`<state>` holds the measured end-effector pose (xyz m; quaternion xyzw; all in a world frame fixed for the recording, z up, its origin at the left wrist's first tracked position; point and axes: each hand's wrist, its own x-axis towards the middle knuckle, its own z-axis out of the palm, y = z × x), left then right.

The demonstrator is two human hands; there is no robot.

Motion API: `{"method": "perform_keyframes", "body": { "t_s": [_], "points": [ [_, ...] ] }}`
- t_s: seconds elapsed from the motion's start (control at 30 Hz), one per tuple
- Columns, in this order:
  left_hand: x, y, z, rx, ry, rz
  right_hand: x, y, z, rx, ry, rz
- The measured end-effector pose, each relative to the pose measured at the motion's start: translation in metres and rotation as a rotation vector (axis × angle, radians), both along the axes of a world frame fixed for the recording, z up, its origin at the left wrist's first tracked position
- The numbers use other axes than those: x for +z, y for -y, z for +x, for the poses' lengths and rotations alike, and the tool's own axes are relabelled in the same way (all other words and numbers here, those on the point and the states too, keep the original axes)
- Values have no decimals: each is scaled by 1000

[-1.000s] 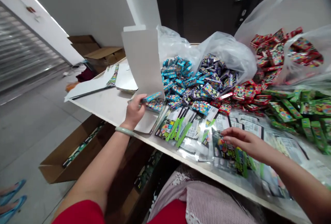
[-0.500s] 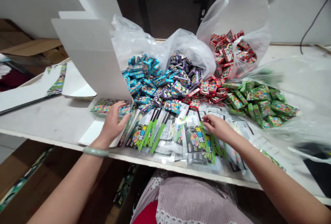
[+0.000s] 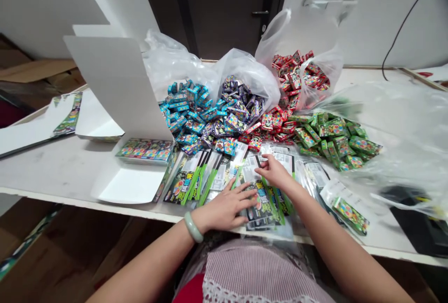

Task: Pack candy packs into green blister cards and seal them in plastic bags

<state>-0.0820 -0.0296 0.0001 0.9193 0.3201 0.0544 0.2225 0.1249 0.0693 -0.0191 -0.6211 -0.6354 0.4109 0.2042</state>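
My left hand [image 3: 227, 207] lies with fingers spread across the black-and-green printed plastic pouches [image 3: 187, 184] along the table's front edge. Its fingertips touch the front pouch [image 3: 262, 207]. At that pouch's clear upper end, my right hand [image 3: 275, 172] has its thumb and fingers curled around the edge; part of this grip is hidden. Left of the pouches stands an open white display box [image 3: 131, 184], its tall lid raised, with a row of small colourful candy boxes [image 3: 145, 149] inside.
Behind the pouches lie heaps of blue [image 3: 191, 107], purple [image 3: 241, 100], red [image 3: 294, 76] and green [image 3: 336, 137] small boxes, spilling from clear plastic bags [image 3: 245, 67]. A filled pouch [image 3: 350, 214] lies at right, near a black object [image 3: 409, 223].
My left hand has left the display box and moved right onto the pouches. My right hand has shifted left to the front pouch's upper end. The view has tilted slightly.
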Motion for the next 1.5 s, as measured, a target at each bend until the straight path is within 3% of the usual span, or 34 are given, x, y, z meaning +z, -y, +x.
{"method": "perform_keyframes", "body": {
  "t_s": [0.17,0.23,0.3,0.37,0.47,0.53,0.63,0.73,0.83,0.9,1.0,1.1,1.23,1.4,1.5],
  "points": [
    [8,6,-4,-32,149,-68,3,1,7,-13,-215,-107],
    [10,7,-3,119,321,-66,14,6,12,-35,-304,-101],
    [12,4,1,405,550,-49,27,12,18,-77,-388,-59],
    [14,-2,8,655,762,-139,39,21,21,-103,-452,-5],
    [16,-12,19,753,991,-474,53,34,19,-99,-484,66],
    [19,-13,22,769,1042,-571,60,41,18,-137,-474,150],
    [26,-7,18,773,907,-478,71,48,18,-145,-326,495],
    [38,0,11,697,708,-341,80,49,13,117,-108,710],
    [50,4,6,667,536,-213,84,43,4,219,-87,602],
    [57,4,3,662,450,-151,84,39,0,270,-177,432],
    [64,3,-1,584,366,-77,88,31,0,483,-328,102],
    [67,-1,-3,547,330,127,97,23,7,537,-427,-65],
    [66,-7,1,520,247,380,100,15,13,478,-584,-140],
    [60,-14,2,459,143,337,87,13,6,412,-628,-185],
    [56,-19,-3,521,208,282,88,18,4,313,-545,3]
  ]
}}
